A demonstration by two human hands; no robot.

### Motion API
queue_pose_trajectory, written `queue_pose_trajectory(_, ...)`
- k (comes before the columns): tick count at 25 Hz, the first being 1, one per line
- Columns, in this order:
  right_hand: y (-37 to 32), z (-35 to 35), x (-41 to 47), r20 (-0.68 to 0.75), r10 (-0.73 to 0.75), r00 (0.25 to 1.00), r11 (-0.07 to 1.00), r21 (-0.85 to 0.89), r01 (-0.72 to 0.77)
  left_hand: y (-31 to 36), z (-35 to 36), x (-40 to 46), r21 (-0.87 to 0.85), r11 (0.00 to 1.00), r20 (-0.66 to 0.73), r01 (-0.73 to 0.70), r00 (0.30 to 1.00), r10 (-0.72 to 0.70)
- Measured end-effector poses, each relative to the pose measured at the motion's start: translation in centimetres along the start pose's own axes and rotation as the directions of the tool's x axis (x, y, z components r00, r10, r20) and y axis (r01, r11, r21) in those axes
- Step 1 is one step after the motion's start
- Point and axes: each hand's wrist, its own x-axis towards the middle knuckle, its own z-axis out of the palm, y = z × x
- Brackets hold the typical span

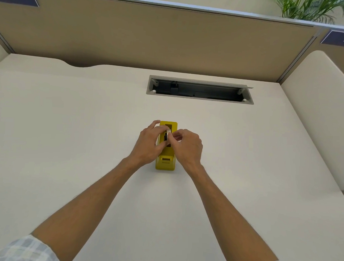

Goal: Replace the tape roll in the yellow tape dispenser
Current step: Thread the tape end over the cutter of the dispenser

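Yellow plastic tape dispenser [165,163] stands mid-desk on the pale cream desktop [69,125], long axis running away from me, blocky near end facing me with a small rectangular recess in it. Dark rectangular opening visible at its far top. A thin white tape roll [168,134] sits on edge in the dispenser's central slot.

My left hand [149,143] wraps the dispenser's left side, thumb across the near part, fingers curled over the far edge — closed on the body. My right hand [186,144] comes in from the right, fingers pinched together at the roll; whether they actually grip it or only touch, I cannot tell.

My hands cover the dispenser's middle, so hub and cutter are hidden. Roll mostly hidden, only a sliver shows.

Beyond: open grey cable tray [200,90] recessed in the desk, tan partition panel [151,36] behind.
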Motion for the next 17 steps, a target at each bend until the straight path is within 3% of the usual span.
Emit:
queue_pose_trajectory(8,-0.02,-0.02,0.16,0.001,-0.01,1.0,1.0,-0.003,0.01,0.03,-0.15,-0.31,-0.066,0.997,-0.064,-0.049,0.997,0.044)
queue_pose_trajectory(12,-0.02,-0.1,0.1,0.002,-0.005,1.0,1.0,-0.002,0.005,0.42,-0.21,-0.19,-0.081,0.997,-0.069,0.015,0.997,-0.021)
queue_pose_trajectory(17,0.12,-0.03,0.24,0.005,-0.023,1.0,1.0,-0.016,0.023,0.2,0.11,0.31,0.034,0.999,0.005,-0.016,1.0,0.016)
